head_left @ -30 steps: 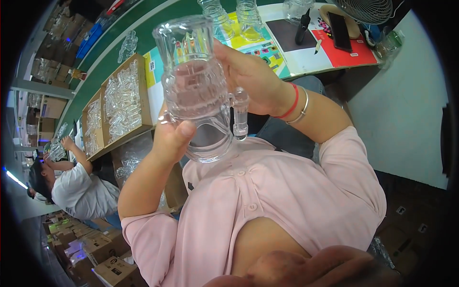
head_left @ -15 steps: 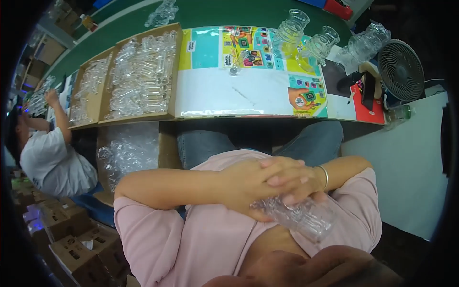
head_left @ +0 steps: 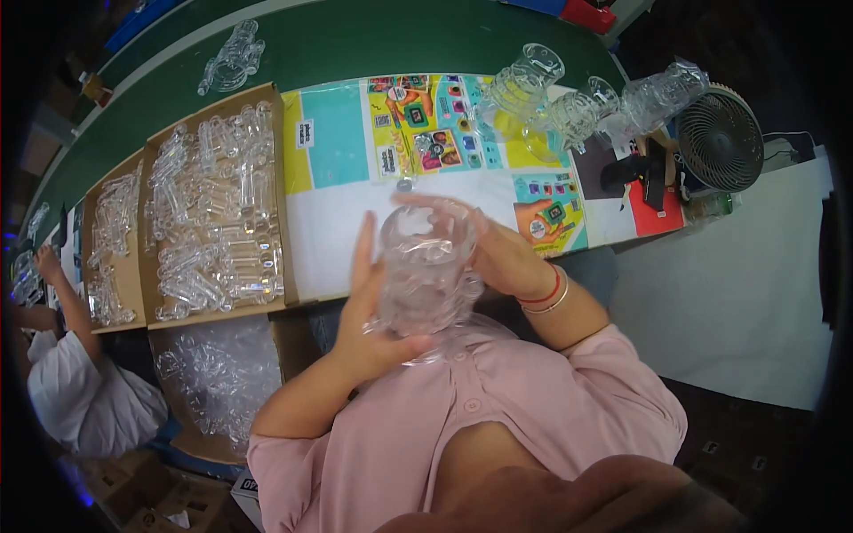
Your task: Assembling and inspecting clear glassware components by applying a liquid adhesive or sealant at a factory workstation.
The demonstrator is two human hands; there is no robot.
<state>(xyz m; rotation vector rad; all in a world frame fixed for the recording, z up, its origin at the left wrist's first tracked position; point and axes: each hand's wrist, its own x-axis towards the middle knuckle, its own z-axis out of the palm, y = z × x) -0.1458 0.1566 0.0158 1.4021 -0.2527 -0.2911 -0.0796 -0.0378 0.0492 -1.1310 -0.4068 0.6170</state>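
Head view, held item: clear glass vessel (head_left: 429,266), ribbed body, open mouth facing the camera, raised in front of the chest above the near table edge.
Left hand (head_left: 373,320): cupped under and along the vessel's left side, thumb across its base, fingers extended upward against the glass.
Right hand (head_left: 498,253): wrapped round the vessel's right side and upper rim, fingers closed on the glass; red and metal bangles (head_left: 546,298) at the wrist.
Work surface: green table (head_left: 355,44) with a colourful printed mat (head_left: 355,169) lying on it.
Left of mat: cardboard tray (head_left: 218,213) filled with small clear glass pieces; a second such tray (head_left: 111,240) just beside it, further left.
Below table, left: box of bagged glass parts (head_left: 218,373).
Far right of table: three finished glass vessels (head_left: 582,102) lying in a row, near a small round fan (head_left: 720,142).
Far left edge: another person in white (head_left: 71,391), arm raised to the table.
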